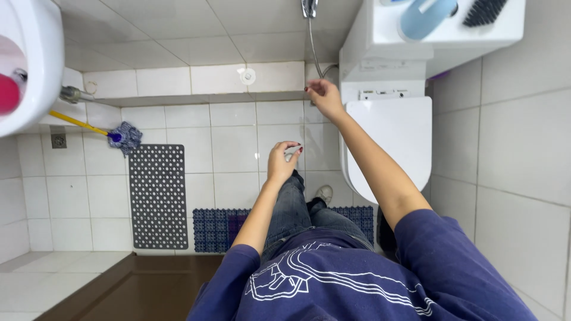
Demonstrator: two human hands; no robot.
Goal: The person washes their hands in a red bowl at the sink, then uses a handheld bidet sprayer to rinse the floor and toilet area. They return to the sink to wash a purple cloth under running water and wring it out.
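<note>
- A small bathroom tiled in white, seen from above: a closed white toilet (389, 142) stands right of centre, with its cistern (386, 53) above it in the frame.
- A grey perforated mat (158, 196) lies on the floor at lower left, with blue mats (217, 229) along its lower right side. A yellow-handled mop (122, 137) rests at the left, below the edge of a white basin (35, 65) in the upper left corner.
- On the cistern lid, at the top right of the frame, sit a pale blue bottle (425, 15) and a dark brush (485, 10).
- The right hand (324, 95) reaches up to the middle of the frame, beside the cistern, where a thin metal hose (313, 44) hangs down from a fitting at the top edge. Its fingers are curled at the hose's lower end; whether they actually clamp it cannot be told.
- The left hand (282, 160) is at the centre of the frame, over the floor tiles, closed around a small pale object (292, 151) too small to identify.
- Judging by this, the step in hand is taking hold of the hose end beside the toilet. The next move would call for a firm grasp and a pull clear of the cistern's side without kinking the hose.
</note>
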